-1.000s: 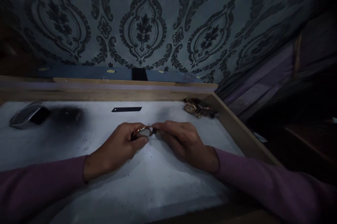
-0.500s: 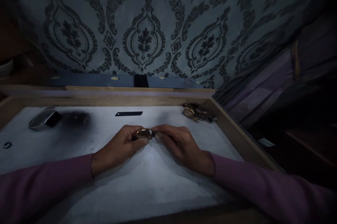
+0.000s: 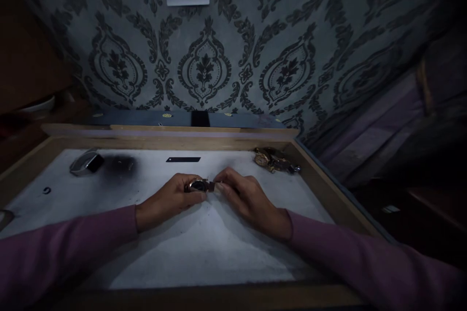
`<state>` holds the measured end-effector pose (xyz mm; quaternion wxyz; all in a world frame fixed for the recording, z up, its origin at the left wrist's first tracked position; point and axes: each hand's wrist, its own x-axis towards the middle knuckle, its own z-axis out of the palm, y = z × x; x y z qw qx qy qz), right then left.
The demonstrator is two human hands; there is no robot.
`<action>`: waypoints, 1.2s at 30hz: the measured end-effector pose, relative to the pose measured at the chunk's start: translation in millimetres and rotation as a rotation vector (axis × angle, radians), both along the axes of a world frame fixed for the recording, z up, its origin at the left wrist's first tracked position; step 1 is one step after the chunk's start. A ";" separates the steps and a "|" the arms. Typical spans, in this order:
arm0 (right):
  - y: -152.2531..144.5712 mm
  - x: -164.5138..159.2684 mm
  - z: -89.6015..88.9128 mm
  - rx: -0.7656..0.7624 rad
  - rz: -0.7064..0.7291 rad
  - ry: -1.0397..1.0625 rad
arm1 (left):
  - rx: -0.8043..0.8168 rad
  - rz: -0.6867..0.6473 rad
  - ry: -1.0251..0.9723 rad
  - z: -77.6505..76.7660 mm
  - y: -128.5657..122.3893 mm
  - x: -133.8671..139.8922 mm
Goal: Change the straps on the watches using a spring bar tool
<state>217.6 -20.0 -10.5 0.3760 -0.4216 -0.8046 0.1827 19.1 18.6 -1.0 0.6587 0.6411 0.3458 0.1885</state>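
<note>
Over the middle of the white board, my left hand [image 3: 174, 197] grips a round wristwatch [image 3: 198, 186] between thumb and fingers, its dark dial tilted up. A short brown strip, which looks like the watch's strap [image 3: 212, 186], sticks out from the case's right side. My right hand [image 3: 246, 199] pinches the far end of that strip between thumb and forefinger. How the strip joins the case is too small to make out. Beyond the hands lies a flat dark snap-off knife blade [image 3: 183, 159].
A wooden-rimmed tray [image 3: 204, 143] surrounds the white surface. Several watches [image 3: 272, 160] are heaped in its far right corner. At the far left rests a smartwatch [image 3: 87, 162], near a dark smudge. A small black curled piece [image 3: 46, 190] lies farther left. Patterned wallpaper [image 3: 204, 67] rises behind.
The head view has shifted, showing more of the wall and the tray's near edge. The watch dial is tilted more into view, and more of the brown strip shows between the hands.
</note>
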 end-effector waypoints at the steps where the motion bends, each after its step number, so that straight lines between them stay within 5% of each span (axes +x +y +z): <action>1: -0.5 -0.3 0.0 -0.002 0.012 0.006 | -0.013 -0.003 -0.002 0.7 -1.2 -0.5; 16: -9.5 -6.2 -2.5 0.014 0.167 0.053 | -0.075 0.034 -0.023 7.3 -21.5 -11.3; 36: -17.0 -12.9 -7.4 -0.035 0.203 0.015 | -0.209 0.089 -0.027 9.1 -32.0 -11.0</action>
